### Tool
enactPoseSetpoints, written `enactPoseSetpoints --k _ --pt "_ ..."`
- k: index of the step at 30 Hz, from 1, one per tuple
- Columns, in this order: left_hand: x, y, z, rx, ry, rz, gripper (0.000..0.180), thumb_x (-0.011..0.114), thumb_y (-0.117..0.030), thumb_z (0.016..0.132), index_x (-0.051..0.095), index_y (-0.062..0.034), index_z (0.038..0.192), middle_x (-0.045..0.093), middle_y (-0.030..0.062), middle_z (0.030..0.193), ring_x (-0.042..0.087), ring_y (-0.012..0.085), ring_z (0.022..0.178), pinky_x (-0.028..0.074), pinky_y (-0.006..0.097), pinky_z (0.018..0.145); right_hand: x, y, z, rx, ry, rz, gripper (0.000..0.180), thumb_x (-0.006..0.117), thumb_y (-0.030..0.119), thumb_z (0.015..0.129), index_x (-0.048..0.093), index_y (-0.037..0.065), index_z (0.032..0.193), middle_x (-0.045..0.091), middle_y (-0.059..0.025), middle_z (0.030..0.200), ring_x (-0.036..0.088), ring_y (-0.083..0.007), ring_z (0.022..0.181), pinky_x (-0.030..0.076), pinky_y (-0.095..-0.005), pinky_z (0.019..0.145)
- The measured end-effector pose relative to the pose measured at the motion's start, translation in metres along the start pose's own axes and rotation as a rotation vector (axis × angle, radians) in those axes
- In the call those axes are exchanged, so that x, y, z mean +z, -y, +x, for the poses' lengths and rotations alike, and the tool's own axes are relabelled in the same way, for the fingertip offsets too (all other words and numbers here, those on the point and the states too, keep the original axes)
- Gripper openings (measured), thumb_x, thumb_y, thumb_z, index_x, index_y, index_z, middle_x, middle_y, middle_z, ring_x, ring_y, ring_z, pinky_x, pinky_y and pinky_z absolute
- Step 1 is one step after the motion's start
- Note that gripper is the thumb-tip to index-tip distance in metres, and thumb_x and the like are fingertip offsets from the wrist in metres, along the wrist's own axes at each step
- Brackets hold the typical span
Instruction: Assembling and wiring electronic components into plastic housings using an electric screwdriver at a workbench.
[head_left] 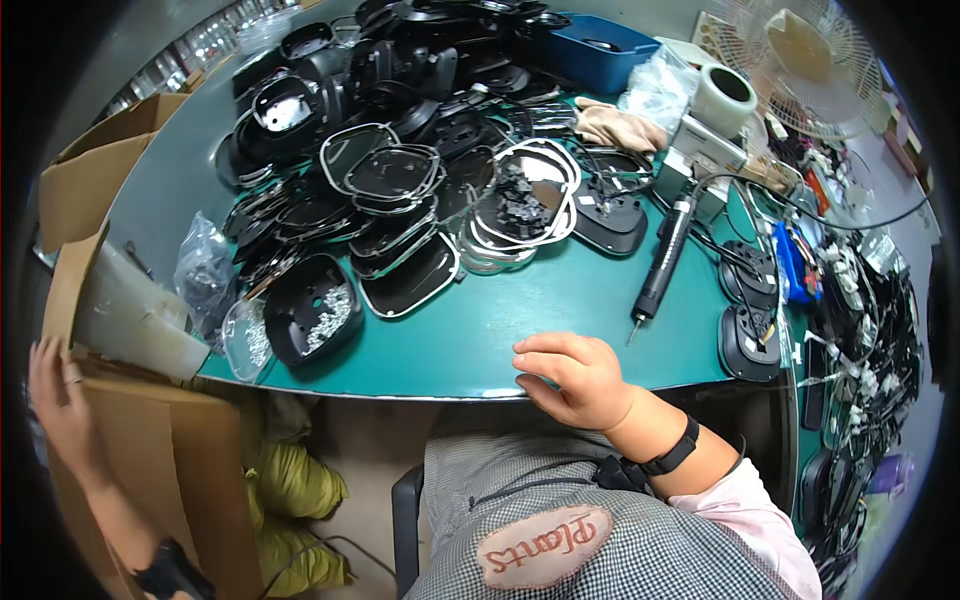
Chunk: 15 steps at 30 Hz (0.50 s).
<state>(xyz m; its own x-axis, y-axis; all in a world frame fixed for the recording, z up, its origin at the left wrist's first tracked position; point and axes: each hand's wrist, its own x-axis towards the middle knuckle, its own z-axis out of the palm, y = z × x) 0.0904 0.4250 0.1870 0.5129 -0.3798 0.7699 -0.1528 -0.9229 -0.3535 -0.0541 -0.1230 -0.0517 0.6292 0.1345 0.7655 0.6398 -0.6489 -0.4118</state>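
Right hand loosely curled, grip empty; left hand stretched out, open.

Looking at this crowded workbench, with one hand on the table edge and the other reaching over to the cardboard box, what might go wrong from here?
The black tray of small screws sits close to the table edge; a knock could spill it. The electric screwdriver lies loose near the right hand, its cord crossing the table, so a snag might drag it off. The left hand reaches sideways to the cardboard box at the frame's rim, where it may bump the clear bag.
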Motion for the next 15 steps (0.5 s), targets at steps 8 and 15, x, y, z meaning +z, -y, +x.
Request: enactPoseSetpoints --k 8,15 --pt "0.017 -0.365 0.014 0.432 0.093 -0.843 0.025 0.077 -0.005 0.075 0.071 -0.0085 0.099 0.067 0.0089 0.112 0.057 0.0347 0.121 0.043 0.045 0.102 -0.062 -0.032 -0.025 0.246 -0.227 -0.184 0.021 0.077 0.003 0.075 0.070 0.005 0.095 0.070 -0.0119 0.095 0.070 -0.0288 0.082 0.056 -0.0351 0.071" --pt "0.044 -0.500 0.017 0.457 0.218 -1.221 0.022 0.077 -0.015 0.078 0.071 -0.0080 0.098 0.068 0.0097 0.106 0.063 0.0333 0.107 0.049 0.044 0.091 -0.098 -0.069 -0.048 0.696 -0.345 -0.282 0.030 0.075 0.010 0.079 0.066 0.007 0.108 0.065 -0.0110 0.110 0.065 -0.0251 0.096 0.055 -0.0347 0.078"
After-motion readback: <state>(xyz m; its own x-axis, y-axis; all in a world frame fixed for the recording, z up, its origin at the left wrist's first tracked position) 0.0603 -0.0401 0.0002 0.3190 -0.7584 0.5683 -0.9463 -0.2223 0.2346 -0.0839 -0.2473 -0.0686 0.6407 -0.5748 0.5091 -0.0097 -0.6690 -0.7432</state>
